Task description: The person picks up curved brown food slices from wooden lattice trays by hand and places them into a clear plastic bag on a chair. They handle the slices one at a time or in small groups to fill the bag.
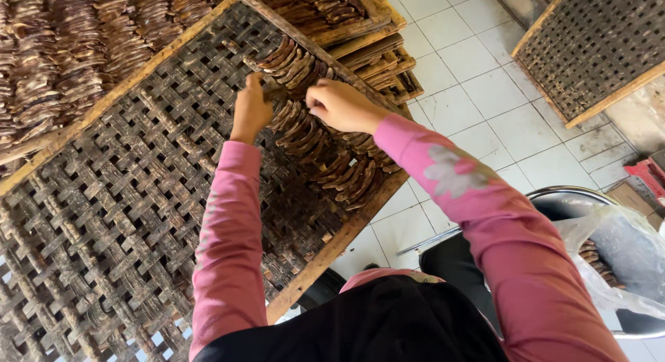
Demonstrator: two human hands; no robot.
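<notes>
Head view. The left hand (251, 111) pinches one dark brown slice (271, 92), and the right hand (341, 106), fingers curled, presses on the row of dark brown overlapping slices (325, 157) along the far edge of the wooden-framed woven bamboo tray (104, 216). Beside it lie a full tray (62, 50), stacked trays (377, 60) and a plastic-lined metal basin (609, 251) on the white tiled floor (485, 92).

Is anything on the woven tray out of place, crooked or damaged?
Nothing stands out. The dark brown slices lie in neat overlapping rows along the wood-framed woven bamboo tray; the left hand and right hand rest on the upper row.
</notes>
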